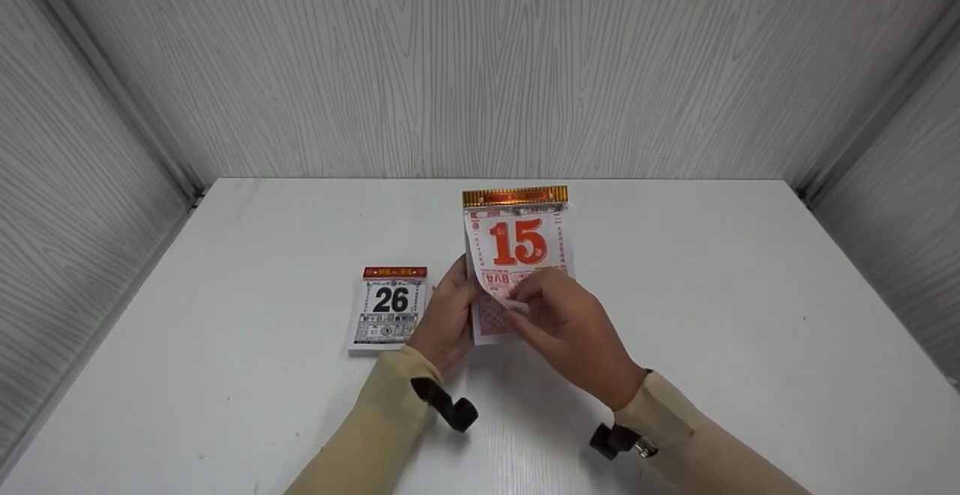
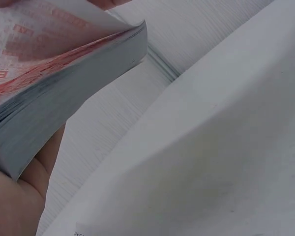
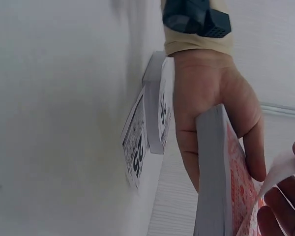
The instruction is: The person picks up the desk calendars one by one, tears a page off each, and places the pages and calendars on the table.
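Note:
In the head view, a thick tear-off calendar [image 1: 529,244] with a gold top strip shows a red 15. The left hand [image 1: 444,319] grips its left edge, thumb in front and fingers behind in the right wrist view. With thumb and fingertips, the right hand [image 1: 574,322] pinches the lower part of the top page, which is curled up off the stack. Printed red pages [image 2: 24,69] show beneath the raised sheet in the left wrist view. From the right wrist, the lifted page [image 3: 280,169] is a thin strip between the fingers and the block.
A second calendar [image 1: 391,300], with a red top strip and black 26, lies on the white table [image 1: 735,292] left of the left hand. Beside it in the right wrist view is a sheet [image 3: 135,140] with a black number, seemingly 25. Wood-grain panels [image 1: 495,67] surround the table.

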